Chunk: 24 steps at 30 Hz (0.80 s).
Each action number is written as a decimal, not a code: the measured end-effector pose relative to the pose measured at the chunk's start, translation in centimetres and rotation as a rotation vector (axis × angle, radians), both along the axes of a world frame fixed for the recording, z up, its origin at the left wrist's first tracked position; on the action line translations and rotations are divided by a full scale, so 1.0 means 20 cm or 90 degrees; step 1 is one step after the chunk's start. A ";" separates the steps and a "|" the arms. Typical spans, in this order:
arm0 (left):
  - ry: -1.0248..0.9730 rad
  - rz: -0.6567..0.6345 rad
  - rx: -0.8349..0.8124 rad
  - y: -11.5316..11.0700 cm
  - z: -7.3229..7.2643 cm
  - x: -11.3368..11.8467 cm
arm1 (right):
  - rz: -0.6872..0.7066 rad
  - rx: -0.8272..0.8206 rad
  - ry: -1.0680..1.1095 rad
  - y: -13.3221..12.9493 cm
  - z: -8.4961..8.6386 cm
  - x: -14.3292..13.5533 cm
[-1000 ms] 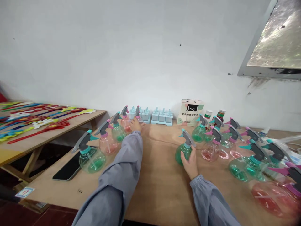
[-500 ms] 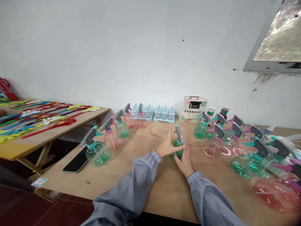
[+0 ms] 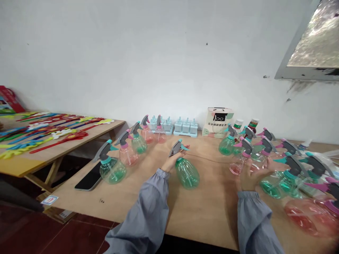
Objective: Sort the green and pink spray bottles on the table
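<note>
My left hand (image 3: pixel 172 160) is wrapped round the neck of a green spray bottle (image 3: pixel 187 173), just under its grey and teal trigger head. The bottle is tilted, with its round body toward the lower right. My right hand (image 3: pixel 251 177) is over the right part of the table, fingers apart and holding nothing. Behind its fingers is a clear pink spray bottle (image 3: pixel 235 168), partly covered by the hand. A green spray bottle (image 3: pixel 272 185) lies close to its right; whether the fingers touch either one I cannot tell.
Several pink and green spray bottles (image 3: pixel 113 173) line the left side, beside a black phone (image 3: pixel 88 177). Light-blue popsicle molds (image 3: pixel 185 127) and a printed paper bag (image 3: pixel 217 123) stand by the wall. Another table (image 3: pixel 23 165) at left bears colourful hand-shaped sticks.
My right hand has let go of the green spray bottle and moved right to the other bottles. My left hand has shifted slightly left, and the bottle now leans with its head to the left.
</note>
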<state>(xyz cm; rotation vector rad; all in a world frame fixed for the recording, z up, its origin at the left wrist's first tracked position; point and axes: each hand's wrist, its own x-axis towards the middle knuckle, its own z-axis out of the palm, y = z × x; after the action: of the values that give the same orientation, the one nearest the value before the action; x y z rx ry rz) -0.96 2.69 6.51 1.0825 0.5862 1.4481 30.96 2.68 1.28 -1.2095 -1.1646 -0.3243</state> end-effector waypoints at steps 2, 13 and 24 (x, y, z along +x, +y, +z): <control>-0.019 -0.046 0.001 -0.03 0.02 -0.01 | -0.116 0.012 0.020 0.04 -0.01 0.06; -0.014 -0.011 -0.036 -0.03 0.03 0.00 | -0.074 -0.032 -0.026 0.16 -0.14 -0.04; -0.010 -0.057 0.003 -0.03 0.03 -0.02 | 0.112 -0.056 -0.058 0.06 -0.17 -0.33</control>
<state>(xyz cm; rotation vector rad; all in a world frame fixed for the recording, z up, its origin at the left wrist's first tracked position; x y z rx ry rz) -1.31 2.13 7.03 1.0868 0.5183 1.3799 24.33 3.79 -2.07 -1.1678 -1.3665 -0.1986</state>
